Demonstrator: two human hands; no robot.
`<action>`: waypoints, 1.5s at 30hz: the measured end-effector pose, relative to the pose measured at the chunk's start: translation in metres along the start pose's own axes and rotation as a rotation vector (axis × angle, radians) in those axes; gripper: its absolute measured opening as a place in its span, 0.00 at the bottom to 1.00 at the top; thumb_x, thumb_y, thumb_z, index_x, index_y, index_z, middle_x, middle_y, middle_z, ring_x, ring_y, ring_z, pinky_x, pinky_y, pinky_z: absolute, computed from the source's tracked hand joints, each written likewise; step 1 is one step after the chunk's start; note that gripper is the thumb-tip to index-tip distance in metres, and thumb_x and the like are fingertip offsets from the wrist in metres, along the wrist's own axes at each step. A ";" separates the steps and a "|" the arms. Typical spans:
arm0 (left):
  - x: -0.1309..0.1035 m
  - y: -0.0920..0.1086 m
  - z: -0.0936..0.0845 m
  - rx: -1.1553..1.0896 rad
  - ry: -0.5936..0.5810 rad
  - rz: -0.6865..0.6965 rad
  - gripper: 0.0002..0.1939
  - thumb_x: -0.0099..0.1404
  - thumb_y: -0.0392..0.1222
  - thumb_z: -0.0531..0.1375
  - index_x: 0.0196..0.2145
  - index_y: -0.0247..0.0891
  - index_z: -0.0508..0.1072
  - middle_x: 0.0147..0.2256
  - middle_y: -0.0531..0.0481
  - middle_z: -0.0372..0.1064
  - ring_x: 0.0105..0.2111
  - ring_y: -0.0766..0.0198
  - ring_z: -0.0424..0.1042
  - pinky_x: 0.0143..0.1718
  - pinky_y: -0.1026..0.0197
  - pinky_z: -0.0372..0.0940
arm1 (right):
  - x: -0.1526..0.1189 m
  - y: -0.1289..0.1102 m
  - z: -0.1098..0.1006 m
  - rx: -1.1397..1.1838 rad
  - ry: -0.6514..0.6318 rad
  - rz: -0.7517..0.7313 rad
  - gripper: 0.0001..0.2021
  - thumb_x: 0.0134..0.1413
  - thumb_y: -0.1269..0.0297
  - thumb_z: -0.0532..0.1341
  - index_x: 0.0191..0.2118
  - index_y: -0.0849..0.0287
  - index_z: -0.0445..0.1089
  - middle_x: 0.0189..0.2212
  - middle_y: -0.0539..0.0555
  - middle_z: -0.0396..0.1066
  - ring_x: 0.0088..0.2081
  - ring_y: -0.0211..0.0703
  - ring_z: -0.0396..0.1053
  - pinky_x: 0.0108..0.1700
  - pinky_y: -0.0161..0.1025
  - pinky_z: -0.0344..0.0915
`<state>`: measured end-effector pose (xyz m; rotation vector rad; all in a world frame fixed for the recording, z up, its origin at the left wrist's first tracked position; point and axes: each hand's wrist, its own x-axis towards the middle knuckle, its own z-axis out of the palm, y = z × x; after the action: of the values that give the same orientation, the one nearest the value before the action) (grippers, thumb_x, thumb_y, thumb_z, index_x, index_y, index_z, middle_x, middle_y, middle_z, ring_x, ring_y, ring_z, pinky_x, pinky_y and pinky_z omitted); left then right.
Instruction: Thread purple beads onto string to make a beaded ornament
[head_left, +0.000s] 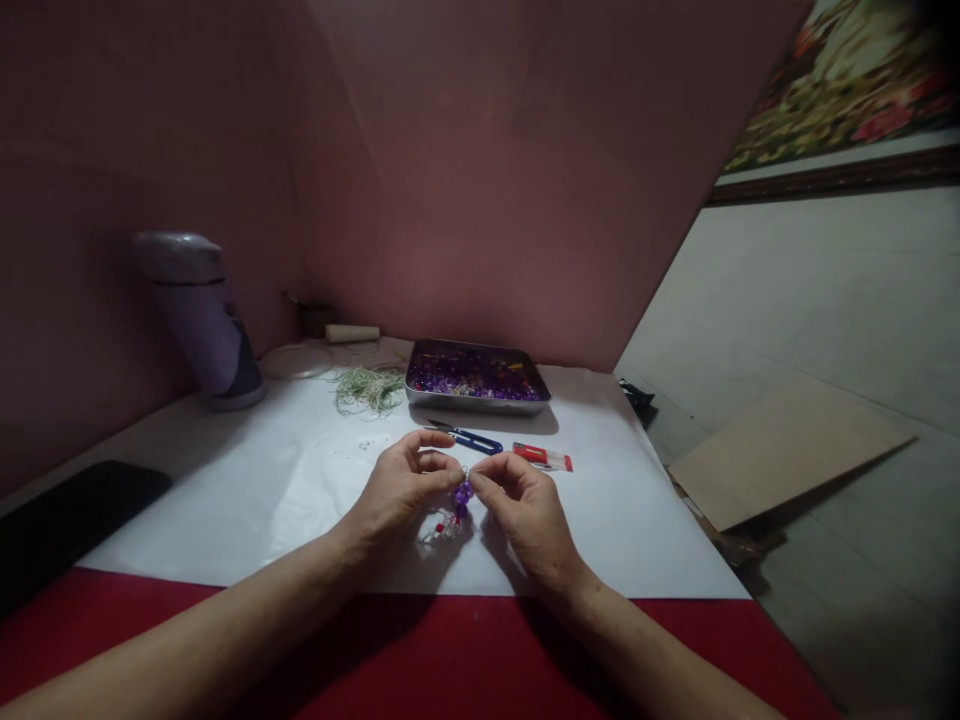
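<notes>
Purple, clear and red beads joined in a small piece of beadwork (461,497) hang between my hands, low over the white sheet. My left hand (409,480) pinches the top of the beadwork between thumb and fingertips. Against its upper right side, my right hand (529,505) is closed in a pinch, thumb and index finger meeting at a thin thread. Just beyond my fingers lie blue thread snips (476,441) and a red and clear packet (541,457). A metal tray (480,405) of purple beads rests farther back.
A tangle of pale green thread (369,389) lies left of the tray. Behind it are a rolled tube (352,333) and a round lid (298,361). A purple flask (206,320) stands at the left, with a dark object (90,515) nearer. Cardboard (787,455) lies on the floor at right.
</notes>
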<state>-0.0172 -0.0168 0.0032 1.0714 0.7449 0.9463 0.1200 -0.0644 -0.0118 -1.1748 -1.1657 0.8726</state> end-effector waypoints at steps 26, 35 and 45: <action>-0.002 -0.003 0.003 0.101 0.071 0.073 0.19 0.47 0.35 0.65 0.37 0.34 0.65 0.25 0.55 0.67 0.23 0.71 0.65 0.26 0.66 0.60 | -0.004 -0.001 0.000 -0.425 0.000 -0.192 0.07 0.49 0.69 0.59 0.23 0.60 0.65 0.22 0.48 0.65 0.25 0.36 0.61 0.28 0.33 0.58; -0.001 -0.003 0.002 0.160 0.061 0.102 0.18 0.46 0.36 0.65 0.35 0.34 0.66 0.25 0.54 0.67 0.23 0.69 0.65 0.26 0.65 0.60 | -0.004 0.002 -0.001 -0.432 -0.008 -0.243 0.07 0.50 0.69 0.59 0.23 0.58 0.65 0.23 0.49 0.65 0.25 0.37 0.61 0.27 0.33 0.58; -0.003 -0.001 0.004 0.213 0.062 0.111 0.17 0.46 0.36 0.64 0.35 0.33 0.66 0.25 0.55 0.66 0.23 0.69 0.64 0.27 0.64 0.59 | -0.004 0.000 -0.001 -0.510 -0.029 -0.308 0.08 0.50 0.70 0.58 0.23 0.58 0.64 0.23 0.49 0.64 0.25 0.36 0.61 0.27 0.33 0.56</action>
<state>-0.0152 -0.0211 0.0037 1.2853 0.8587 1.0141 0.1198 -0.0683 -0.0124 -1.3379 -1.6004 0.3645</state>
